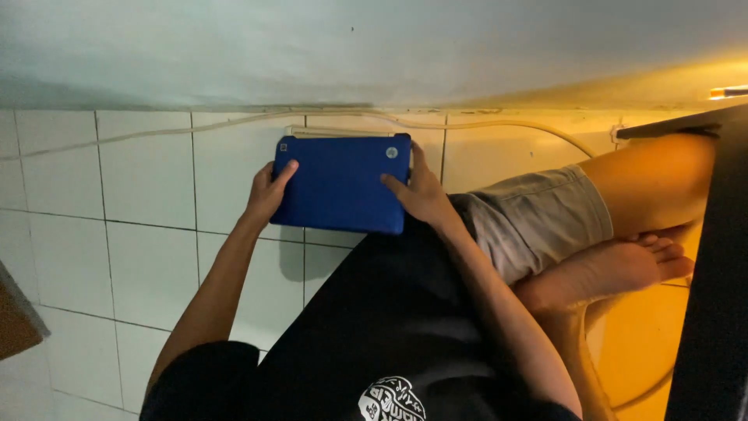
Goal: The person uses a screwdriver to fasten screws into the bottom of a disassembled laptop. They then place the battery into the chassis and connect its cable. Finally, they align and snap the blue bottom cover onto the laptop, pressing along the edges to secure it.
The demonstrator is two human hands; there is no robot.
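A closed blue laptop (340, 184) is held flat above the white tiled floor (148, 242), close to the wall. My left hand (267, 192) grips its left edge, thumb on the lid. My right hand (421, 191) holds its right edge with the fingers spread over the top. Both forearms reach forward from my black shirt. A small round mark sits near the lid's far right corner.
A white cable (483, 123) runs along the foot of the pale wall (374, 47). My bent leg in grey shorts (538, 218) and bare foot (608, 269) lie to the right. A dark furniture edge (717, 273) stands at far right, a brown mat corner (15, 320) at far left.
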